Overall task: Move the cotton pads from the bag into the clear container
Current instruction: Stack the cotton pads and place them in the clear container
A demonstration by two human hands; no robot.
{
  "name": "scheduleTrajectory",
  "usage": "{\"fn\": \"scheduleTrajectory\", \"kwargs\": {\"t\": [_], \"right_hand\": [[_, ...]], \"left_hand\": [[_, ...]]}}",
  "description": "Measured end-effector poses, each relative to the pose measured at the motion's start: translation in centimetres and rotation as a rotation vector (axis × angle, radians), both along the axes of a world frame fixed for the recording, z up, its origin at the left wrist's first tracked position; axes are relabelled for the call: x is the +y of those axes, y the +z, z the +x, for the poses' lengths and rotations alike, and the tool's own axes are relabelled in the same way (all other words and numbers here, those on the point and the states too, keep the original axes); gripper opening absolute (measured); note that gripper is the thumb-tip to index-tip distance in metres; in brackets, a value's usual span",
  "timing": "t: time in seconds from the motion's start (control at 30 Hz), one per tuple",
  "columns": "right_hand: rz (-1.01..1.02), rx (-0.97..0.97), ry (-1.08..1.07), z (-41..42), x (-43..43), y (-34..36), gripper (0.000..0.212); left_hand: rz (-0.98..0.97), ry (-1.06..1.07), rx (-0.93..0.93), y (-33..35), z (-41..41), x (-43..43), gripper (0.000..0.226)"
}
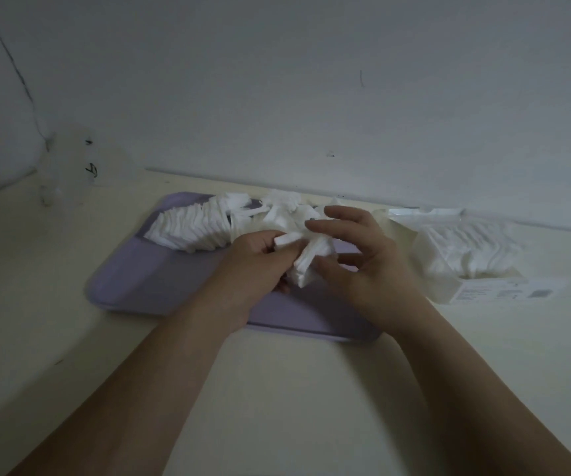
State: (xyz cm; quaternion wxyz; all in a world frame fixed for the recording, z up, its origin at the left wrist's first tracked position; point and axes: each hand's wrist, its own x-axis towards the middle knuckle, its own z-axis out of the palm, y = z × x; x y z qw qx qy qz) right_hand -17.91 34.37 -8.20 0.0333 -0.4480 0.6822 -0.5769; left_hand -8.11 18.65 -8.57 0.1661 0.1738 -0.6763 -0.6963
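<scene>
Cream tabletop bears a lilac rectangular plastic tray, a fanned row of white square cotton pads along its far edge; the crinkly clear plastic bag, part full, lies right, the frosted clear container far left. Over the tray the left hand grips a small stack of pads while the right hand hovers beside it, fingers spread, holding nothing. Featherlight, soft and apt to fan apart, pads seem best pinched across their flat faces.
</scene>
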Motion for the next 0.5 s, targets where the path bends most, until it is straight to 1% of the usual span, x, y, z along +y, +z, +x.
{"fn": "scheduleTrajectory", "kwargs": {"t": [0.07, 0.17, 0.27, 0.33, 0.4, 0.43, 0.5], "right_hand": [[0.033, 0.050, 0.003, 0.2, 0.0, 0.1, 0.040], [0.053, -0.013, -0.056, 0.3, 0.0, 0.4, 0.031], [0.007, -0.147, -0.134, -0.1, 0.1, 0.4, 0.030], [-0.038, -0.287, -0.195, -1.1, 0.4, 0.1, 0.025], [-0.069, -0.443, -0.204, -1.5, 0.6, 0.2, 0.027], [-0.075, -0.512, -0.194, -1.6, 0.7, 0.2, 0.032], [-0.071, -0.585, -0.178, -1.6, 0.8, 0.2, 0.039]], "left_hand": [[0.028, -0.006, 0.004, 0.1, 0.0, 0.2, 0.021], [0.012, 0.040, 0.016, 0.1, -0.1, 0.3, 0.019], [-0.050, 0.228, 0.062, -0.3, -0.6, -0.8, 0.017], [-0.009, 0.289, 0.129, 0.0, -0.4, -1.4, 0.016], [0.079, 0.189, 0.222, 0.5, -0.2, -1.7, 0.017], [0.115, 0.100, 0.252, 0.8, 0.0, -1.6, 0.024], [0.143, -0.059, 0.247, 0.9, 0.2, -1.0, 0.033]]}}
